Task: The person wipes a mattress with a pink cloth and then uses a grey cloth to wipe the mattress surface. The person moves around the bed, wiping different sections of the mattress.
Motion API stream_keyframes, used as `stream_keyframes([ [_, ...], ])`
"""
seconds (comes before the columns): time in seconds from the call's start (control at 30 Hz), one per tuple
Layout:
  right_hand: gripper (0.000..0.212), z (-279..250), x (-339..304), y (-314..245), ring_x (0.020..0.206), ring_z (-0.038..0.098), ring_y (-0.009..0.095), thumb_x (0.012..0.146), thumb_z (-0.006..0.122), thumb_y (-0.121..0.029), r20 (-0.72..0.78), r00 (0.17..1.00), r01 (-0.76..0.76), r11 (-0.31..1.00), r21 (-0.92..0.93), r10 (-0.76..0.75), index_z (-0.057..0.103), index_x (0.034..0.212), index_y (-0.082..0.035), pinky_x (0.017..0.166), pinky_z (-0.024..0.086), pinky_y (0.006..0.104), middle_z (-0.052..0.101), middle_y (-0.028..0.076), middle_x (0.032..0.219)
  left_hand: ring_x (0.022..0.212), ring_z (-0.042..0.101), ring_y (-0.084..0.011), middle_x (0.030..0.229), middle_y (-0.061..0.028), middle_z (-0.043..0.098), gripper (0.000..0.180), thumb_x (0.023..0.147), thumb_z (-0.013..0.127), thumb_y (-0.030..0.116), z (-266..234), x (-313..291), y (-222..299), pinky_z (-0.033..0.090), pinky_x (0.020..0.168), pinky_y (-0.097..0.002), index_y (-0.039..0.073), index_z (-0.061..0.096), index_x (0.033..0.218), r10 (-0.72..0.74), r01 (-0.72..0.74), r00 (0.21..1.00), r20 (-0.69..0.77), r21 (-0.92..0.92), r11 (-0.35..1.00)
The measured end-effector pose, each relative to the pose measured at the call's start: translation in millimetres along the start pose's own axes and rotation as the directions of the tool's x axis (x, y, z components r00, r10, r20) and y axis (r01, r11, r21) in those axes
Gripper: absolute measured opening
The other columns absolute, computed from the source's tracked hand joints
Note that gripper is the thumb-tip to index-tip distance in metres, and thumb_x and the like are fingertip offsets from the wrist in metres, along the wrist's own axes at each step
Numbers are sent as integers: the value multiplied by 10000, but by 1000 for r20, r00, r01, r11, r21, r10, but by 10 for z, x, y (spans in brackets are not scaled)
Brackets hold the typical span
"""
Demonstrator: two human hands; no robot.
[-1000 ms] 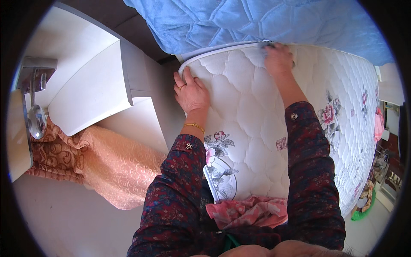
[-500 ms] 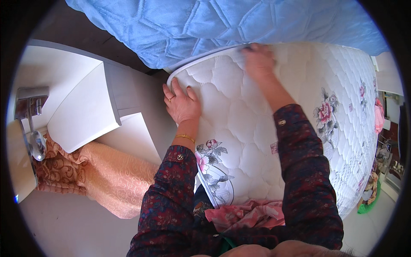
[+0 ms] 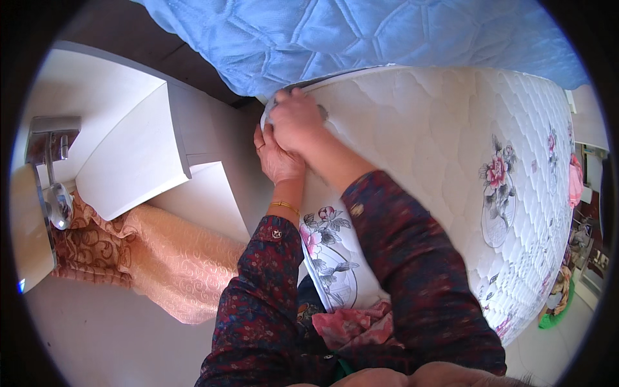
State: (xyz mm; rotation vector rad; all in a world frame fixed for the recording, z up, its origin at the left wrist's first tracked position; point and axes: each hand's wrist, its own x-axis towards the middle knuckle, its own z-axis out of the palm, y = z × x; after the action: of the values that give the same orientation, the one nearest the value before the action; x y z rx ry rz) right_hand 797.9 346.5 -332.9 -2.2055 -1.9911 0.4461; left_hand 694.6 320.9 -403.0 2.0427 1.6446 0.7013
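A white quilted mattress [image 3: 412, 180] with printed flowers lies before me. On its left edge near the far corner, my left hand [image 3: 280, 161] rests with fingers stretched out, partly covered by the other hand. My right hand [image 3: 298, 122] reaches across and presses down at that corner, its fingers bent. Something grey [image 3: 323, 112] peeks out from under it, too covered to name. The blue quilted bedding [image 3: 387, 35] lies at the mattress's far edge, just beyond the hands.
White furniture panels [image 3: 138, 155] and a grey side panel [image 3: 209, 122] stand left of the mattress. A peach patterned cloth [image 3: 184, 258] hangs beside a lamp [image 3: 59, 206]. Against the near edge is a pink cloth [image 3: 358, 324]; a green-rimmed container [image 3: 558, 309] sits at far right.
My right hand has swept left across the mattress to the corner and now overlaps the left hand. The left hand stays on the edge. The view has shifted slightly.
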Motion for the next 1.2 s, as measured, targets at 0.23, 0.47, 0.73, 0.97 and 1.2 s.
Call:
stream_keyframes([
  [0.23,236,51,-64,95,1032,513,279,736,601,-214,-146,981,-134,989,-61,124,724,916,-123,850,423,424,590,62,1078,1208,472,-351,1299,-212,502,468,970,332,356,67,1,-170,382,1002,-408,36,546,1237,-67,11,986,-153,-346,938],
  [0.47,231,-50,-73,-98,1075,490,263,769,579,-160,-76,996,-58,960,-274,39,721,950,-174,879,404,420,559,37,1115,1180,501,-277,1268,-240,513,523,1005,304,364,90,12,-204,372,1020,-348,-31,369,1342,-370,147,928,-49,-864,482],
  [0.73,224,117,-123,-200,1079,490,275,735,590,-130,47,989,145,985,-95,-141,728,910,-149,863,414,426,558,43,1116,1189,491,-300,1272,-255,497,536,997,314,380,26,44,-251,371,1025,-374,-39,353,1329,-465,212,884,38,-921,327],
  [0.97,187,235,-256,-235,1028,515,285,751,585,-171,-174,985,9,1000,13,-7,725,866,-126,834,435,441,576,54,1072,1180,485,-304,1271,-228,493,579,980,305,422,4,40,-192,369,1020,-404,-48,380,1309,-458,238,888,37,-890,390],
  [1.2,173,293,-543,-68,1044,504,248,763,572,-190,-40,993,111,994,12,-110,716,841,-133,850,405,407,578,32,1066,1137,479,-308,1238,-211,494,466,971,345,314,-167,-68,70,380,992,-398,-59,481,1216,-366,107,919,-149,-798,593],
])
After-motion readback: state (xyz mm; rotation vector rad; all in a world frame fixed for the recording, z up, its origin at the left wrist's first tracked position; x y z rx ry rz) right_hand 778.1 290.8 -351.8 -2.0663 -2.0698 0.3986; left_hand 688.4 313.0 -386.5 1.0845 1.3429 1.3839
